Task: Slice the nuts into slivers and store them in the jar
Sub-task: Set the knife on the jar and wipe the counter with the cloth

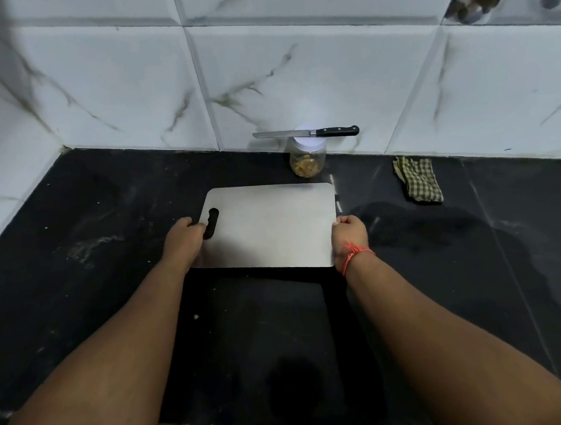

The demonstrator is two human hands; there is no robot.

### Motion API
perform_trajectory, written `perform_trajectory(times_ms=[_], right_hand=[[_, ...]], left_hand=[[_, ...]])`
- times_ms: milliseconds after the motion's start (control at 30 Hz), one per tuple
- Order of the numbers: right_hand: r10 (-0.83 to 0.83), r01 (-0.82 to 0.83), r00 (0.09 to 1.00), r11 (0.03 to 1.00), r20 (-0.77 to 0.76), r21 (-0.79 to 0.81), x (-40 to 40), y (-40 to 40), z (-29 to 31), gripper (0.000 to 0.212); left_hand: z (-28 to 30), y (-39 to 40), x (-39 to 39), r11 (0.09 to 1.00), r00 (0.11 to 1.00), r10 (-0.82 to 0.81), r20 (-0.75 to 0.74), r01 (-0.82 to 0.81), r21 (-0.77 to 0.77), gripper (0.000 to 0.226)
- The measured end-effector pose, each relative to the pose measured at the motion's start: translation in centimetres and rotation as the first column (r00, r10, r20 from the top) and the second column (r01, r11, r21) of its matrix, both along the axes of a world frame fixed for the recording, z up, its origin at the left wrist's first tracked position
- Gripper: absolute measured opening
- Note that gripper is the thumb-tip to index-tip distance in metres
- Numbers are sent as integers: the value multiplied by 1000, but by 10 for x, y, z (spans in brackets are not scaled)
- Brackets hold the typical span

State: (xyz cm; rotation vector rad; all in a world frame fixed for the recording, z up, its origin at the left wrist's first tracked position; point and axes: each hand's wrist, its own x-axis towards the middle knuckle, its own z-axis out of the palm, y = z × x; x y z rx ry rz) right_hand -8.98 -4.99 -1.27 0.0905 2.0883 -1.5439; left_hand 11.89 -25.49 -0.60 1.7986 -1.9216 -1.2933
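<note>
Both hands holding the bare cutting board (pixel 270 226) over the counter (pixel 76 259)

Left hand (pixel 184 235) curls at its handle slot, right hand (pixel 348 230) pinches the opposite edge — set it down level; the jar (pixel 308 159) (slivers inside, knife (pixel 305 133) balanced on its lid) stands by the back wall.

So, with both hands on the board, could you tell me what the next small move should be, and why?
Probably set the cutting board flat and let go. The left hand grips its handle slot, the right hand its far edge. It is bare, and the knife lies across the lidded jar.
</note>
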Motion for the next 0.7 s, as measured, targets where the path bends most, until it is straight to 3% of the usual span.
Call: perform_trajectory(times_ms=[100,233,400,700], right_hand=[[-52,52,998,999,-17,1,-11,35,-1,16],[-121,121,992,992,-30,24,-26,110,0,15],[-140,142,990,984,-33,110,-48,195,-6,15],[-77,101,990,974,-122,201,-65,269,-16,14]], left_hand=[[-5,27,-1,992,995,-75,72,81,-99,50],[-5,93,-20,978,987,-163,-10,160,-137,25],[-14,173,-44,972,980,-194,-32,188,-143,20],[-19,247,-66,953,967,-213,139,237,-187,23]])
